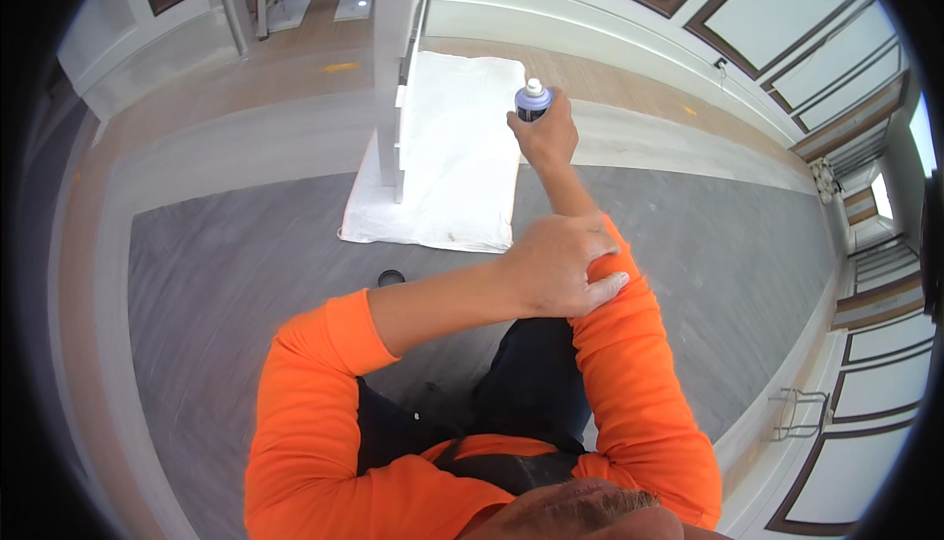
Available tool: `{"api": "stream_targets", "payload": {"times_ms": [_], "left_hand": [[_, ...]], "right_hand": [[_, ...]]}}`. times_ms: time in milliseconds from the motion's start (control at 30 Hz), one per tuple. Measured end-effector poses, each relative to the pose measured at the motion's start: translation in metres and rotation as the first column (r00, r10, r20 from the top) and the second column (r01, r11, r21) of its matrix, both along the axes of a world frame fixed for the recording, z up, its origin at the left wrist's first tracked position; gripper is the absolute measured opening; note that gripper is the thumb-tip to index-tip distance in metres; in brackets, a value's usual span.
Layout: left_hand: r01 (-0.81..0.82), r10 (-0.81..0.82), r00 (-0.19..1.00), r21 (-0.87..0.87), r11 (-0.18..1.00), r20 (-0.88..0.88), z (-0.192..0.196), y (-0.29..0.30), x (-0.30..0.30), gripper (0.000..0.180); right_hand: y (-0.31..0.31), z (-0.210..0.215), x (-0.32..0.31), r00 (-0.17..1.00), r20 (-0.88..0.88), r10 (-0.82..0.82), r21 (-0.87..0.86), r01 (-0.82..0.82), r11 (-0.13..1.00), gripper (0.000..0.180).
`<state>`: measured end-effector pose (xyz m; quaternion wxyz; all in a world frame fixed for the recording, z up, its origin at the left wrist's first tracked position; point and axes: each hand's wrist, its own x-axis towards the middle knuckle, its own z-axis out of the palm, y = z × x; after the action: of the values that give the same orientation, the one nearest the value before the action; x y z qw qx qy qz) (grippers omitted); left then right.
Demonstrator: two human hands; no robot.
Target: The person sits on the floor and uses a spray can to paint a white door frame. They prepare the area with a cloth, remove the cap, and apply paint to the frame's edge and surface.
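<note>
While the right hand (553, 137) is closed around a lavender spray can with a white top (532, 100) in the upper centre of the frame, the left hand (560, 265) lies half-curled over the bright orange fabric sleeve (639, 314) on the right forearm, with no other object visible in it. Because the can is held out by the right edge of the white cloth sheet (462, 166), a badly aimed nozzle or a draught could carry spray onto the streaked grey floor (708, 245); a loose grip could let the can fall. A shifted foot could knock the small round black object (390, 276) below the sheet, perhaps a cap. The right hand hides the can's lower body, the nozzle's opening is too small to make out, and the tall white upright panel (389, 68) covers part of the sheet
</note>
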<state>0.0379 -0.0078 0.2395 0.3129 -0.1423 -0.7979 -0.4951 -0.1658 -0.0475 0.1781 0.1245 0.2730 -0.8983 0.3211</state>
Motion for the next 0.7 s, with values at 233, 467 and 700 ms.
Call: {"api": "stream_targets", "payload": {"times_ms": [233, 467, 700], "left_hand": [[0.042, 0.021, 0.961, -0.223, 0.974, 0.275, -0.004, 0.001, -0.004, 0.017], [0.098, -0.019, 0.957, -0.263, 0.960, 0.289, -0.003, 0.000, -0.010, 0.019], [0.217, -0.243, 0.932, 0.120, 0.969, 0.269, -0.011, 0.006, -0.015, 0.018]], "right_hand": [[0.000, -0.038, 0.019, 0.998, 0.035, 0.060, 0.131, -0.064, 0.989, 0.071], [0.004, -0.043, 0.014, 0.992, -0.055, 0.115, 0.197, -0.102, 0.975, 0.069], [-0.001, -0.046, 0.017, 0.982, -0.100, 0.162, 0.204, -0.139, 0.969, 0.068]]}}
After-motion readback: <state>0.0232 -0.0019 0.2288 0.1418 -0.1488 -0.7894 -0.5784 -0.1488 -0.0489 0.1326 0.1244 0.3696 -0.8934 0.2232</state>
